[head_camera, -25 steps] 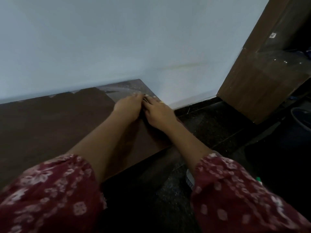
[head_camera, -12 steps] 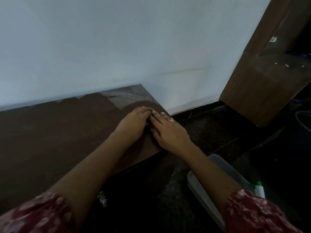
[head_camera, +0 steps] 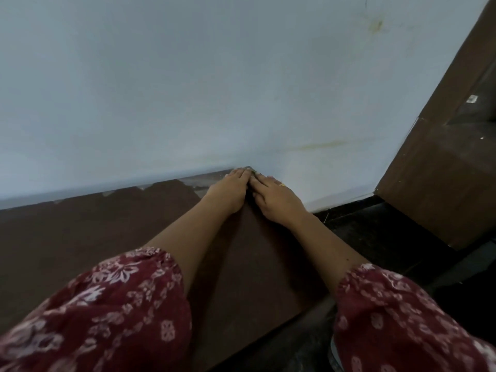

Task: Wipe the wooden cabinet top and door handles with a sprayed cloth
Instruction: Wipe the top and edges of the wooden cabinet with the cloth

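Observation:
The dark brown wooden cabinet top (head_camera: 80, 237) runs along the white wall. My left hand (head_camera: 228, 191) and my right hand (head_camera: 273, 200) lie flat side by side at its far right corner, fingertips at the wall. Both press down on a cloth (head_camera: 252, 172), of which only a small greenish sliver shows at the fingertips; the rest is hidden under my palms. A pale dusty patch (head_camera: 198, 182) remains on the top along the wall, just left of my left hand. No door handles are in view.
The white wall (head_camera: 188, 89) stands directly behind the cabinet. A brown wooden panel (head_camera: 442, 170) rises at the right. Dark floor (head_camera: 375, 232) lies to the right of the cabinet, with a white basket rim (head_camera: 331, 353) by my right sleeve.
Both hands, kept together, have slid away from me, from near the front right edge to the far right corner by the wall. The view has tilted up, hiding most of the basket and the spray bottle.

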A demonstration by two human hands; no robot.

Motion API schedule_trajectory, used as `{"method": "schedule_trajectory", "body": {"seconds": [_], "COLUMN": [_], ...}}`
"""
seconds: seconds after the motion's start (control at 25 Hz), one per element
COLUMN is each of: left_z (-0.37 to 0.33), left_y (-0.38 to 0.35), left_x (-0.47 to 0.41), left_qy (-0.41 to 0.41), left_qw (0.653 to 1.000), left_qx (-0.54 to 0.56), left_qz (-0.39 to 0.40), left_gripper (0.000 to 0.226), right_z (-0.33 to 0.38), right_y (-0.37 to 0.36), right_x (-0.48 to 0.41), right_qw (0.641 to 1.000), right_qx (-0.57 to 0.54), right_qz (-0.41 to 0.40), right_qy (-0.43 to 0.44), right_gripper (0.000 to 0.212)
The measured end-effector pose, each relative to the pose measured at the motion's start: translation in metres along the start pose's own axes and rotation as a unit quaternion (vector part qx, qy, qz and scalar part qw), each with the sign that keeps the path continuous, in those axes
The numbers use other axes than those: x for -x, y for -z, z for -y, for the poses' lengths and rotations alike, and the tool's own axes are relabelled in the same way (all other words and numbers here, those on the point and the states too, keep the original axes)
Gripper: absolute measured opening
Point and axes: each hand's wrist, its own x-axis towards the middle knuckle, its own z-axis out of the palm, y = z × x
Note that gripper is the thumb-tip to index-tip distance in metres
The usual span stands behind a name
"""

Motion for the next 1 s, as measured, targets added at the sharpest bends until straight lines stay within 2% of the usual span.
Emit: {"method": "schedule_trajectory", "body": {"seconds": [0.2,0.36,0.44,0.52,0.8,1.0], "left_z": [0.045,0.091,0.094,0.085,0.032,0.001], "left_y": [0.026,0.041,0.042,0.041,0.025,0.023], "left_x": [-0.012,0.024,0.034,0.027,-0.034,-0.03], "left_qy": [0.052,0.099,0.099,0.076,0.043,-0.009], "left_qw": [0.997,0.992,0.992,0.993,0.991,0.992], "left_qx": [-0.051,-0.075,-0.061,-0.066,-0.125,-0.119], "left_qz": [-0.015,-0.031,-0.05,-0.056,-0.013,0.029], "left_gripper": [0.047,0.038,0.036,0.037,0.044,0.051], "right_z": [0.031,0.076,0.077,0.065,0.012,0.011], "right_y": [-0.008,-0.019,-0.016,-0.009,-0.007,-0.007], "right_x": [-0.056,-0.067,-0.063,-0.061,-0.07,-0.029], "right_qw": [0.999,0.991,0.986,0.985,0.996,0.991], "right_qx": [-0.007,-0.028,-0.083,-0.128,-0.081,-0.072], "right_qz": [0.014,0.021,0.027,0.03,-0.012,-0.063], "right_qy": [0.048,0.133,0.142,0.114,-0.026,-0.091], "right_gripper": [0.048,0.048,0.047,0.045,0.045,0.041]}}
